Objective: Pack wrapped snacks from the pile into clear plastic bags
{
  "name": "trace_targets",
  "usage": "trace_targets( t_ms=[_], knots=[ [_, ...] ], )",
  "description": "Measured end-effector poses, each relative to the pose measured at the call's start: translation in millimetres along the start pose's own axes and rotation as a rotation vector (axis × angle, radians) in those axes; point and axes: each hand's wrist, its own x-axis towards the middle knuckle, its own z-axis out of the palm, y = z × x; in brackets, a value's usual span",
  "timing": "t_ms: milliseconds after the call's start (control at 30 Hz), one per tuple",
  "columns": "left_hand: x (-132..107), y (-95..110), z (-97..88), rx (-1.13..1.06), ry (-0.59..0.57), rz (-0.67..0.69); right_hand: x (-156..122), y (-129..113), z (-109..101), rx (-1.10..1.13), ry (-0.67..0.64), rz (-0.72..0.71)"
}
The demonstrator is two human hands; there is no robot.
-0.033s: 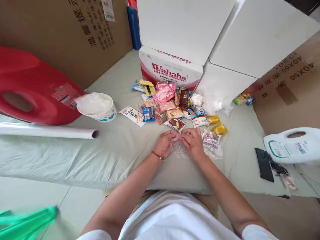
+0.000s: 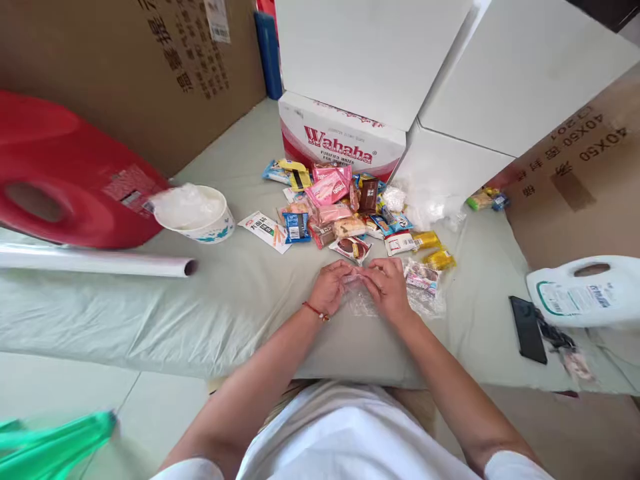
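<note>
My left hand [image 2: 329,287] and my right hand [image 2: 389,285] rest close together on the pale green cloth [image 2: 240,300]. The fingers of both pinch a small clear plastic bag [image 2: 358,301] that lies between them. Just right of my right hand is another clear bag [image 2: 425,285] with wrapped snacks inside. Beyond my hands spreads a pile of several wrapped snacks [image 2: 345,210] in pink, blue, yellow and brown packets.
A red jug [image 2: 60,173], a paper bowl [image 2: 194,215] and a roll of clear film [image 2: 95,263] lie at the left. A Wahaha carton [image 2: 340,137] and white boxes stand behind. At the right are a black phone [image 2: 529,329] and a white jug [image 2: 585,290].
</note>
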Motion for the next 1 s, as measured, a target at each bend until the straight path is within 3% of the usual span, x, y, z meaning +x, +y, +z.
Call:
trace_targets(
  t_ms=[200, 400, 533, 633, 733, 900, 1000],
  knots=[
    [3, 1, -1.4, -0.028, 0.071, 0.021, -19, -17, -29, 0.018, -0.038, -0.048],
    [-14, 15, -15.3, -0.116, 0.166, 0.027, -81, -44, -77, 0.081, -0.203, -0.160],
    [-38, 23, -31.8, -0.200, 0.193, 0.147, -130, -56, -86, 0.043, -0.220, -0.059],
    [-59, 25, -48.0, -0.211, 0.242, 0.192, -153, -63, -88, 0.123, -0.327, 0.055],
    [-82, 25, -64.1, -0.120, 0.286, 0.197, -157, -59, -98, 0.352, -0.379, 0.230],
    [-119, 18, -75.2, 0.069, 0.399, 0.180, -130, -9, -107, 0.366, 0.048, 1.004],
    [-145, 11, -78.0, 0.209, 0.475, 0.112, -105, 17, -97, 0.381, -0.016, 1.221]
  ],
)
